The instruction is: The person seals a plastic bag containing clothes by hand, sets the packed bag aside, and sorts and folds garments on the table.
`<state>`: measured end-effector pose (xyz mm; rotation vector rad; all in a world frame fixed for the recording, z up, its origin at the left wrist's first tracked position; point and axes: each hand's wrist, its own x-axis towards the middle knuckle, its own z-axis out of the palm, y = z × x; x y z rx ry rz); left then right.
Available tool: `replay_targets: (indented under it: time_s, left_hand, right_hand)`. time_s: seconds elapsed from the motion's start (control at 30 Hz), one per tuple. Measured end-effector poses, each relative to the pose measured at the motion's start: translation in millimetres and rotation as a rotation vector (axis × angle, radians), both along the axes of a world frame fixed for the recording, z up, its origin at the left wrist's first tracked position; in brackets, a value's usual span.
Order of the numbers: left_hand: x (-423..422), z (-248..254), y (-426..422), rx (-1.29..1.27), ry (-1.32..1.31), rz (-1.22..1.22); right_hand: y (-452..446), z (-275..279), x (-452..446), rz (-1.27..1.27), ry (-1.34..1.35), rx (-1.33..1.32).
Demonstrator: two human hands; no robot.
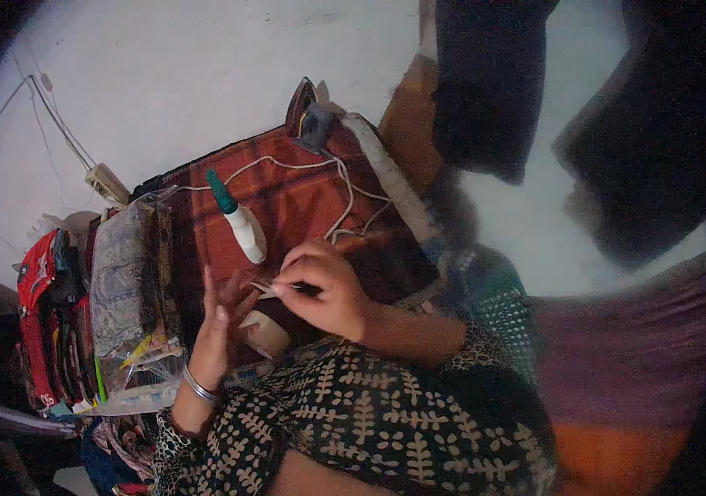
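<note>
- Right hand (320, 291) is pinching a thin pale thing (263, 289); going gently is probably working best imo
- Left hand (215, 331) is spreading open near the surface's (303, 198) front edge

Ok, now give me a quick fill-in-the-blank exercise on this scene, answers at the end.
1. The white bottle has a ____ top.
2. At the red cloth's far edge stands an ____, tip upward.
3. The bangles below the left hand are ____ in colour.
4. A slim pale item is pinched in the ____ hand.

Missing words: green; iron; silver; right
</note>
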<state>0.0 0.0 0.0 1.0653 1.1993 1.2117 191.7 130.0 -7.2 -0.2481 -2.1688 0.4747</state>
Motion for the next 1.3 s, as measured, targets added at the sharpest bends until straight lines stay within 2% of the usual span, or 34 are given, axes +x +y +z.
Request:
replay_targets:
  time_s: [0.07, 0.1, 0.17, 0.2, 0.23, 0.3, 0.37, 0.43, 0.5, 0.63, 0.7, 0.77, 0.83, 0.87, 0.93, 0.97, 1.03, 1.07, 1.1, 1.17, 1.23, 1.27, 1.3]
  left_hand:
    - [4, 12, 2, 0.106, -0.118, 0.088]
    - [4, 26, -4, 0.096, -0.09, 0.079]
    - [13, 37, -2, 0.244, -0.142, 0.131]
    - [20, 38, -4, 0.276, -0.164, 0.147]
    - [23, 43, -2, 0.277, -0.163, 0.142]
    - [30, 49, 0, 0.329, -0.179, 0.126]
    - [35, 50, 3, 0.353, -0.152, 0.112]
    - [35, 49, 4, 0.382, -0.118, 0.099]
    - [31, 43, 6, 0.386, -0.017, 0.121]
    - [31, 39, 4, 0.355, -0.082, 0.066]
    - [24, 23, 6, 0.482, 0.138, 0.071]
    - [21, 18, 5, 0.474, 0.115, 0.088]
    - [16, 16, 1, 0.462, 0.1, 0.115]
    - [12, 16, -3, 0.418, 0.066, 0.082]
    - [4, 11, -8, 0.368, -0.015, 0.092]
    - [0, 13, -12, 0.366, -0.006, 0.12]
    - [-7, 16, -20, 0.357, 0.094, 0.114]
    - [-5, 16, -23, 0.393, 0.077, 0.211]
    - [-14, 13, -27, 0.39, 0.09, 0.246]
    - [-36, 8, -38, 0.483, 0.367, 0.148]
    - [-34, 20, -46, 0.495, 0.371, 0.24]
    - [-40, 21, -51, 0.443, 0.383, 0.225]
    - [-45, 22, -54, 0.391, 0.391, 0.206]
  right_hand:
    - [-1, -9, -2, 0.0, 0.029, -0.194]
    - [-5, -11, -5, -0.002, 0.05, -0.263]
    - [-22, -19, -8, 0.049, -0.113, -0.995]
    - [-31, -29, -11, 0.275, 0.051, -1.032]
    - [-31, -36, -10, 0.272, 0.055, -1.029]
    - [-34, -40, -7, 0.44, 0.047, -1.216]
    - [-32, -36, -2, 0.385, -0.005, -1.2]
    - [-32, -33, 2, 0.453, -0.048, -1.268]
    - [-33, -25, 11, 0.472, -0.043, -1.225]
    - [-39, -13, 36, 0.559, -0.084, -1.22]
    - [-43, -7, 49, 0.49, -0.077, -1.196]
    - [-42, -5, 63, 0.429, -0.075, -1.158]
    - [-40, -9, 77, 0.071, -0.25, -1.086]
    - [-38, -19, 81, 0.087, -0.257, -1.082]
    - [-26, -57, 82, -0.493, -0.552, -0.465]
    - [-21, -74, 81, -0.464, -0.556, -0.46]
    - [-9, -101, 79, -0.627, -0.729, -0.337]
    - [-3, -113, 79, -0.67, -0.786, -0.289]
    - [4, -122, 78, -0.625, -0.691, -0.222]
    - [4, -122, 73, -0.541, -0.585, -0.158]
    - [-7, -100, 71, -0.774, -0.582, 0.001]
    - [-4, -95, 70, -0.755, -0.572, 0.012]
    - [1, -91, 70, -0.632, -0.418, -0.327]
